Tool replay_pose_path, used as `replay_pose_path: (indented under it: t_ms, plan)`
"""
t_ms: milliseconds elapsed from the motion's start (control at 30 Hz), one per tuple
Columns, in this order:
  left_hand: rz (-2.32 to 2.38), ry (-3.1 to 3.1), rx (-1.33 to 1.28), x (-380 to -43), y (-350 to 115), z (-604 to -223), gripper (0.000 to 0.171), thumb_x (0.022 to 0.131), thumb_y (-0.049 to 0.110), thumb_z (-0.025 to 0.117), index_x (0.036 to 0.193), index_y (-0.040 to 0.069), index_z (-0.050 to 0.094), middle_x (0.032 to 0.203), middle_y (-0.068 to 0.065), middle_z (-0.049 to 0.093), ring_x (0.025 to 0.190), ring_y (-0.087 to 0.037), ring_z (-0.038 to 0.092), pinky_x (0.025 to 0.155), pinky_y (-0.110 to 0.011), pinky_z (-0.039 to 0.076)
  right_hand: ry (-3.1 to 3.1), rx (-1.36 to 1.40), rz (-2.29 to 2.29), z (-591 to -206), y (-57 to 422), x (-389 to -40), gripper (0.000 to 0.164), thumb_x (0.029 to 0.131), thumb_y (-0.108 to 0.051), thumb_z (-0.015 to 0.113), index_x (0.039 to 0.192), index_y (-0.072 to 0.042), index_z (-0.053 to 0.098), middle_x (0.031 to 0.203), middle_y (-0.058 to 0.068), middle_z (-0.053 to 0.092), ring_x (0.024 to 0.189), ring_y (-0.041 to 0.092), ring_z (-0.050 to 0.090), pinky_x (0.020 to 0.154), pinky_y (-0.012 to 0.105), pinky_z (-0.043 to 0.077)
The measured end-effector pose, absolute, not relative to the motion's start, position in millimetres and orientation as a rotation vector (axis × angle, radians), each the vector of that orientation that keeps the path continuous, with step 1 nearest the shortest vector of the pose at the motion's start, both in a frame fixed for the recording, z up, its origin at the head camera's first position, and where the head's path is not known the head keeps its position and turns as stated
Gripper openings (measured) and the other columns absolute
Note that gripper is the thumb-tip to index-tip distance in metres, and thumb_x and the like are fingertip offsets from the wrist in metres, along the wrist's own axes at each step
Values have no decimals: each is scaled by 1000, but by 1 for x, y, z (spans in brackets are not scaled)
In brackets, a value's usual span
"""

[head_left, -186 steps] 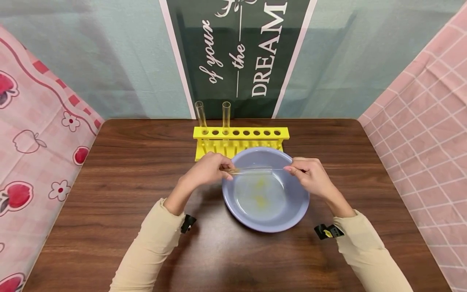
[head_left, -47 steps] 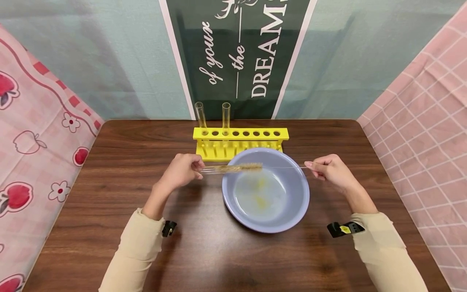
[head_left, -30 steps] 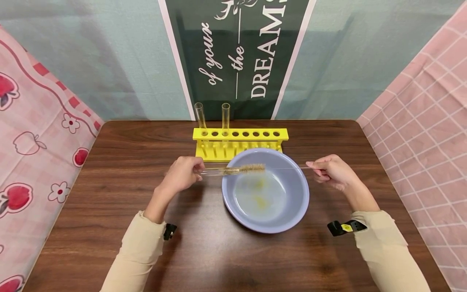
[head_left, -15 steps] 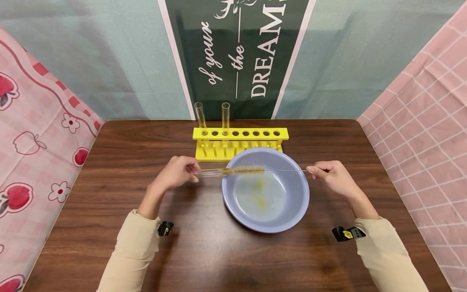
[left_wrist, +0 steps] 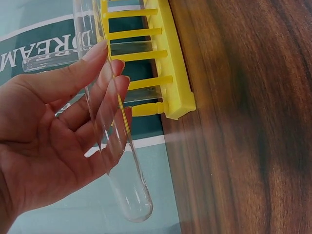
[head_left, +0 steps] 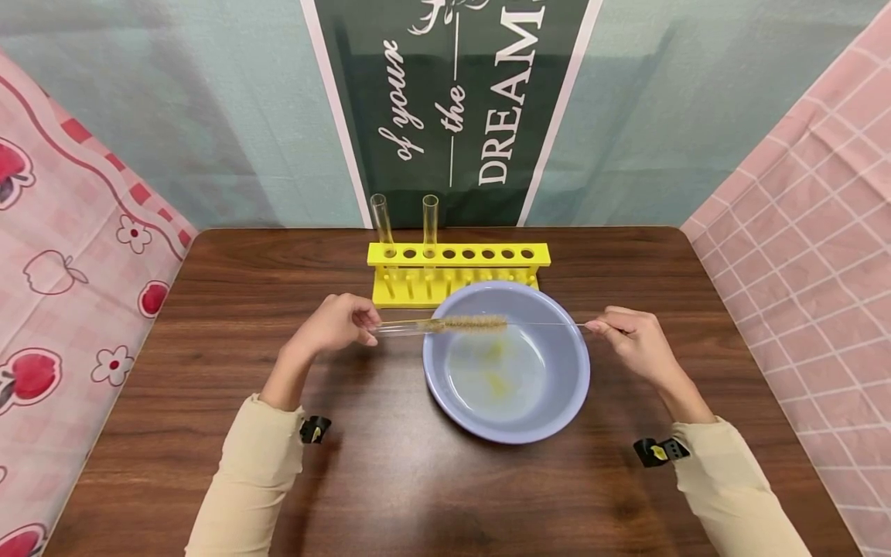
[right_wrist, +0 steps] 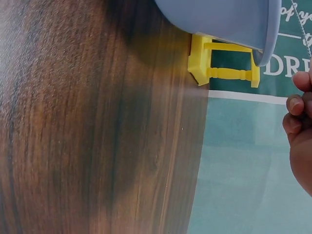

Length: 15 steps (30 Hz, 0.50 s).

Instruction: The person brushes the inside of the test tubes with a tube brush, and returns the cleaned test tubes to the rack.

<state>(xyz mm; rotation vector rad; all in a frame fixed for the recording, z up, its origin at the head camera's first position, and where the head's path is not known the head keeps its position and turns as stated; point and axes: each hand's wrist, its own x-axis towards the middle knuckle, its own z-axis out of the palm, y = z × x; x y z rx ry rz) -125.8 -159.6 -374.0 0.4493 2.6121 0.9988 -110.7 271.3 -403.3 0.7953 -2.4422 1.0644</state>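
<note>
In the head view my left hand (head_left: 334, 325) grips a clear glass test tube (head_left: 400, 328) lying level, its mouth over the left side of a lavender basin (head_left: 437, 387). Its rounded bottom (left_wrist: 134, 204) sticks out past my palm in the left wrist view. My right hand (head_left: 636, 344) pinches the thin wire handle of a test tube brush (head_left: 476, 323) beyond the basin's right rim. The tan bristles show mostly outside the tube, with their left end at its mouth. Only part of the right hand (right_wrist: 302, 131) appears in the right wrist view.
Behind the basin stands a yellow test tube rack (head_left: 480, 254) holding two upright test tubes, one being the tube (head_left: 431, 224) nearer the middle. Shallow, yellow-tinged liquid (head_left: 497, 379) lies in the basin. All stand on a brown wooden table (head_left: 445, 495) with cloth-covered walls around.
Since the earliest frame my hands have moved apart, drawing most of the bristles out of the tube. The tube has shifted left. Over the last half second the hands shift only slightly.
</note>
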Motion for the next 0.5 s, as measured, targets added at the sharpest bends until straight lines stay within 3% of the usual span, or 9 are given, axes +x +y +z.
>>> replay_pose_path:
  t_ms: [133,267,400,500]
  plan:
    - [1008,2608,440,-126,-161,-375,18,68,0,77,83,1,67,79,-7,65,73,-16,59,70,-33,48,-2528,687,1184,-393,266,-106,22,73,17,64,65,-3,64,59,-6,50,53,6,41,48,19,31]
    - [1010,2623,449,-126,-162,-376,17,68,0,77,82,2,67,78,-5,65,73,-17,59,70,-34,49,-2693,441,1395,-379,266,-104,27,85,3,59,59,-1,57,53,-3,47,49,9,40,44,24,32]
    - [925,2749,450,-124,-172,-379,17,67,-1,77,78,5,65,73,-3,62,71,-17,58,69,-35,48,-2709,210,1670,-376,285,-110,36,90,-10,57,56,1,52,48,-1,42,44,7,33,40,29,25]
    - [882,2830,414,-120,-185,-381,18,65,-1,78,74,5,63,68,-1,60,68,-16,57,67,-35,47,-2580,145,1961,-377,303,-110,37,91,-8,55,55,1,49,48,1,41,44,12,31,42,32,19]
